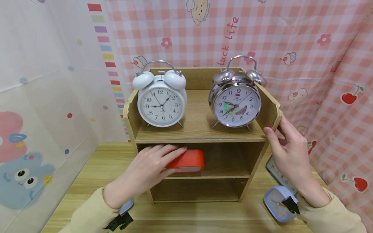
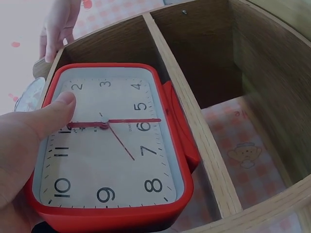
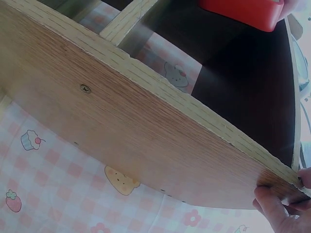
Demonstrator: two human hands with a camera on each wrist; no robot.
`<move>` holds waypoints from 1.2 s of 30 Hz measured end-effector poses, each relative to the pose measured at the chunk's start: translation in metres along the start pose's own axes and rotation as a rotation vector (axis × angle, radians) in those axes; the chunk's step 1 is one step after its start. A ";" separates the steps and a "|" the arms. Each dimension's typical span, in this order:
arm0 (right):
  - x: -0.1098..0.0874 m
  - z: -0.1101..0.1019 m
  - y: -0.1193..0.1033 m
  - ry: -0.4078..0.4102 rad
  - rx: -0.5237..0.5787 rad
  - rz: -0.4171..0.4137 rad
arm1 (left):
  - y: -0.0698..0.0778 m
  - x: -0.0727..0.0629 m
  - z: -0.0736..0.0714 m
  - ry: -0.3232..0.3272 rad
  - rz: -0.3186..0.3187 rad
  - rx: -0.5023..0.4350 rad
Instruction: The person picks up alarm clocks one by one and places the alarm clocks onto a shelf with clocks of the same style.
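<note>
Head view: a white twin-bell alarm clock stands upright left of centre; a silver twin-bell clock stands right of centre. At lower right, a pale blue clock rests on a wood-grain counter. Pink checked cloth fills the top; white cartoon-print cloth hangs left.

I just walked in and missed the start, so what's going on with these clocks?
A person's left hand holds a red clock at the opening of the middle compartment of a wooden shelf, while the right hand grips the shelf's right side near the top. A white alarm clock and a silver alarm clock stand on the top level. Whether the red clock's weight rests on the board is unclear.
</note>
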State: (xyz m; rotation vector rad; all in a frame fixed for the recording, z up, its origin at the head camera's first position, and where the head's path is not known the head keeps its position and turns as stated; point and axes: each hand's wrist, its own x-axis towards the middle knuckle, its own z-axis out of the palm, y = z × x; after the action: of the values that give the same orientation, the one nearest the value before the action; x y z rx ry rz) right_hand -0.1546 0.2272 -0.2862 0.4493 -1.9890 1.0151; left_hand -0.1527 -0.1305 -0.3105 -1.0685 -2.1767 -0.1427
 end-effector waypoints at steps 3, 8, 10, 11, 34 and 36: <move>0.000 0.000 -0.001 -0.005 0.003 0.001 | 0.000 0.000 -0.001 0.009 0.008 0.037; 0.000 0.000 -0.002 0.001 0.007 -0.002 | 0.000 0.001 -0.001 0.039 0.062 0.125; 0.000 0.000 -0.001 0.005 0.007 -0.003 | 0.000 0.000 -0.001 0.059 0.092 0.172; 0.000 0.000 -0.001 0.005 0.004 -0.002 | 0.000 0.000 0.000 0.074 0.106 0.192; -0.001 0.000 0.000 0.000 -0.012 -0.011 | 0.001 -0.013 0.022 0.249 0.144 0.330; 0.000 0.000 0.000 0.000 -0.016 -0.013 | 0.001 -0.015 0.023 0.238 0.142 0.340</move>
State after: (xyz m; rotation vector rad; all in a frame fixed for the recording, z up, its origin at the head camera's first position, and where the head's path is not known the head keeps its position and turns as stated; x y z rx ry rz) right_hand -0.1546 0.2270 -0.2865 0.4523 -1.9902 0.9908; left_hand -0.1588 -0.1306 -0.3375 -0.9531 -1.8253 0.1533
